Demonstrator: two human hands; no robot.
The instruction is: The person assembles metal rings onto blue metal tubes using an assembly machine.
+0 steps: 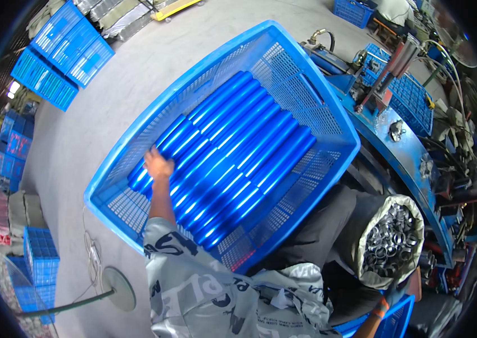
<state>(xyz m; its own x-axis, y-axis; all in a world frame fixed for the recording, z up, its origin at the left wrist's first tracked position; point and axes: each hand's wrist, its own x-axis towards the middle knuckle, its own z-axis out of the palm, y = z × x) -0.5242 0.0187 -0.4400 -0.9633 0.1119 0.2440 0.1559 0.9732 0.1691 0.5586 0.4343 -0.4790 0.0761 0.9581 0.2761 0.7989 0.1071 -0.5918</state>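
My left hand [159,165] rests over the leftmost shiny blue tubes [233,143], its fingers apart. The tubes lie side by side in two rows inside a large blue perforated crate [328,121]. My right hand [396,292] is low on the right, dark as if gloved, with an orange band at the wrist. It is beside the lower rim of a pale cloth sack [366,260] full of metal ring clamps [391,239]. The sack hides part of this hand, so its fingers cannot be made out.
A blue metal bench with a clamping device [382,101] runs along the right. Another blue crate [401,315] stands under my right arm. Stacked blue crates [72,48] are at the far left. A round-based stand [119,288] and a cable [93,256] are on the left floor.
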